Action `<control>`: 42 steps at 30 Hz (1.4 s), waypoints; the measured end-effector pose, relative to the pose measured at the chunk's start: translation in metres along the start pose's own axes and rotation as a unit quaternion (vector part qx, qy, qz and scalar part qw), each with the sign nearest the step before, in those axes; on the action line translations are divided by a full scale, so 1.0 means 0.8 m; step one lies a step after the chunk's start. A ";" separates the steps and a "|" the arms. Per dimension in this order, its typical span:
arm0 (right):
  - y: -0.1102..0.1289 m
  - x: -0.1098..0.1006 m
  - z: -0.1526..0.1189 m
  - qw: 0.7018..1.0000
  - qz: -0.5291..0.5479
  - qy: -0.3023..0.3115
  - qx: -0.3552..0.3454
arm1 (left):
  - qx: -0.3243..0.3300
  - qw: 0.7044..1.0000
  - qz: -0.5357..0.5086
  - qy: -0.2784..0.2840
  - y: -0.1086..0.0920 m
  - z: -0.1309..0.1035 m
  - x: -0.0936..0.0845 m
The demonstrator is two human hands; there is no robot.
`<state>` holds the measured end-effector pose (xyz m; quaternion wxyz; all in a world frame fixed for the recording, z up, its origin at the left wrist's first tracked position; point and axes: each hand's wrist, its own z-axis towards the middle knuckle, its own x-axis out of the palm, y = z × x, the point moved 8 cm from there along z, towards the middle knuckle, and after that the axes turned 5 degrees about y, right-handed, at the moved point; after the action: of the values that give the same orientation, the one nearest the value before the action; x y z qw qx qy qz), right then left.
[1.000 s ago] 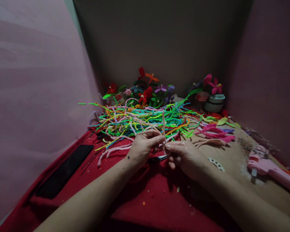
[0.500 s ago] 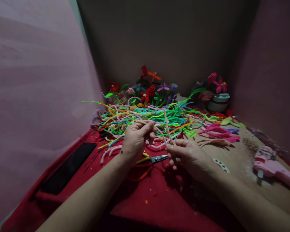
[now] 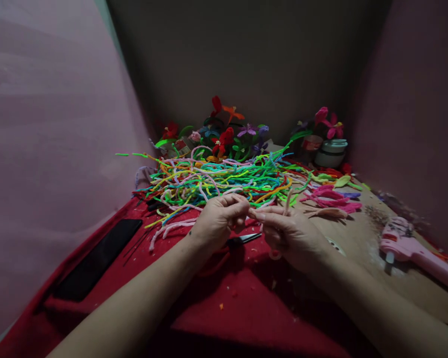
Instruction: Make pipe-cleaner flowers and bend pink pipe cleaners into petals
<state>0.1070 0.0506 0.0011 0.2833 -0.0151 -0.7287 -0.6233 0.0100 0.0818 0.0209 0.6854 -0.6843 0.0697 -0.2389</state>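
My left hand and my right hand almost meet above the red cloth, fingertips pinched. Between them runs a beige pipe cleaner, one end of which stands up behind my right fingers. Most of its length is hidden by my hands. Beneath them lie scissors, with the blade showing and the handles largely covered by my left hand. Just beyond is a tangled heap of coloured pipe cleaners.
A black phone lies at left on the red cloth. To the right are bent pink pipe cleaners and a pink glue gun. Pipe-cleaner flowers and a lidded jar stand at the back.
My hands have come together, and the pipe cleaner's upright end now stands farther right, behind my right fingers. My left hand has shifted right, covering more of the scissors. The view has shifted slightly.
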 end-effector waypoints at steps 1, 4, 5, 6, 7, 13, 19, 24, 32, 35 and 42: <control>0.001 -0.002 0.000 1.000 0.000 -0.009 -0.007 | -0.012 1.000 -0.023 0.002 0.001 0.002 -0.001; 0.005 -0.012 -0.001 0.999 0.005 -0.035 -0.038 | -0.005 0.999 -0.026 -0.042 -0.013 -0.001 -0.021; 0.005 -0.016 -0.001 0.998 0.004 -0.044 -0.047 | 0.008 0.998 0.007 -0.063 -0.024 -0.006 -0.031; 0.007 -0.019 -0.002 0.997 -0.002 -0.053 -0.054 | 0.019 0.995 0.060 -0.077 -0.035 -0.013 -0.039; 0.009 -0.022 -0.003 0.996 -0.014 -0.062 -0.061 | 0.019 0.986 0.145 -0.081 -0.045 -0.022 -0.045; 0.023 -0.026 -0.012 0.987 -0.085 -0.111 -0.083 | -0.057 0.717 0.691 0.074 -0.020 -0.074 -0.040; 0.029 -0.022 -0.014 0.985 -0.100 -0.099 -0.094 | -0.040 0.617 0.780 0.101 0.013 -0.079 -0.030; 0.038 -0.032 -0.016 0.974 -0.140 -0.128 -0.127 | -0.082 0.580 0.808 0.069 0.000 -0.091 -0.043; 0.035 -0.034 -0.016 0.964 -0.180 -0.130 -0.145 | -0.152 0.551 0.819 0.047 -0.006 -0.107 -0.027; 0.035 -0.031 -0.017 0.963 -0.192 -0.125 -0.140 | -0.129 0.518 0.844 0.048 -0.002 -0.097 -0.019; 0.034 -0.028 -0.018 0.961 -0.209 -0.116 -0.136 | -0.093 0.515 0.850 0.054 0.003 -0.086 -0.012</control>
<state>0.1415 0.0509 0.0173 0.0554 0.0266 -0.6522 -0.7555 -0.0269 0.0237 0.0128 0.4891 -0.3443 0.6766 0.4294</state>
